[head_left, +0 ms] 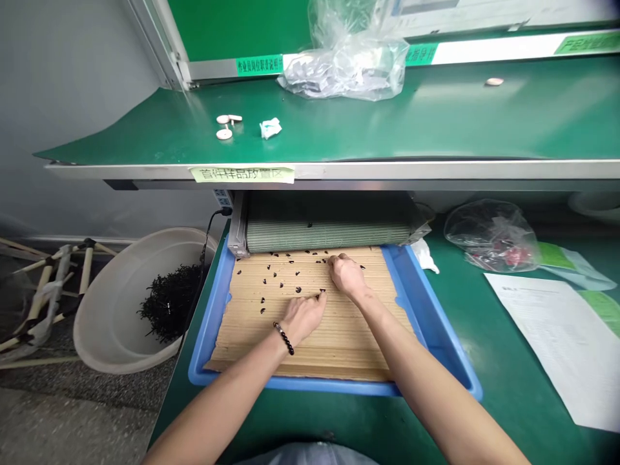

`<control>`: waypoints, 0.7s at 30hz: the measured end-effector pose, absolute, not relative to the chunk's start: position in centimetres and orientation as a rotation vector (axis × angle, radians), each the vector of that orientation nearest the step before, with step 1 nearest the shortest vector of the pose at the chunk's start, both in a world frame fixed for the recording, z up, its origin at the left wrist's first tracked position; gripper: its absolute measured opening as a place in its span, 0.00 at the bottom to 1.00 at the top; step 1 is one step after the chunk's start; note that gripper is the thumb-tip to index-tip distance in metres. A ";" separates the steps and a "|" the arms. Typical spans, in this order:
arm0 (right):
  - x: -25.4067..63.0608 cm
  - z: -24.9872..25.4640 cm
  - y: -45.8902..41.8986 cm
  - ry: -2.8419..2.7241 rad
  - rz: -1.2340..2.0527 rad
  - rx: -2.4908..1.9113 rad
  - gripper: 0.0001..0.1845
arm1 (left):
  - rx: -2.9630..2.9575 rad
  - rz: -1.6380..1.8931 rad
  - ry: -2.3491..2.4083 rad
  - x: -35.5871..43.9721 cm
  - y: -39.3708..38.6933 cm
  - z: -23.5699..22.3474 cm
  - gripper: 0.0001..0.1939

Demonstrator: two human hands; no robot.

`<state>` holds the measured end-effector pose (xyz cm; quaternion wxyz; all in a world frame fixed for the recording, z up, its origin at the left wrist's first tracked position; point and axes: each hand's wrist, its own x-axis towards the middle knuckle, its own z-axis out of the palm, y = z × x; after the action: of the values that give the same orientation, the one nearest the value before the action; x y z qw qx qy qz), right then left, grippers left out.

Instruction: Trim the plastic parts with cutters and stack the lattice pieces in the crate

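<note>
My left hand (304, 316), with a beaded bracelet at the wrist, is low over a sheet of corrugated cardboard (339, 361). Its thumb and forefinger are closed at a small black part (322, 290). Just ahead and to the right, my right hand (346, 274) rests near the cardboard with its fingers curled together; whatever is in them is hidden. Several small black curved pieces (298, 290) lie scattered on the cardboard, mostly left of and beyond my hands. The cardboard lines a blue tray (334, 386).
A conveyor belt (329, 237) ends over the tray's far edge. A shelf (339, 129) hangs above it, holding a clear bag (349, 71). On the left stands a white tub (111, 316) with black parts (169, 303). Papers (557, 342) and a bag (491, 236) lie right.
</note>
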<state>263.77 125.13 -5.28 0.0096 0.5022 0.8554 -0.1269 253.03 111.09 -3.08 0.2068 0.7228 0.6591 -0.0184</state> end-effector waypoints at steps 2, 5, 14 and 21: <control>264.1 -5.5 125.1 2.673 -0.411 1.572 0.15 | 2.006 -0.056 1.842 253.2 111.0 -3.0 0.22; 264.4 -5.4 125.0 2.676 -0.429 1.607 0.15 | 1.814 0.220 1.815 253.0 111.0 -3.1 0.16; 264.9 -3.9 123.4 2.719 -0.492 1.648 0.15 | 0.214 1.192 1.106 250.0 109.7 -2.8 0.04; 264.6 -4.9 123.3 2.656 -0.449 1.599 0.18 | 0.015 1.243 0.880 249.0 109.1 -2.6 0.03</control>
<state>264.65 123.33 -4.91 0.0048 0.5104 0.8479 -0.1434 249.00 109.13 -2.62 0.7240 0.0067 0.3985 0.5630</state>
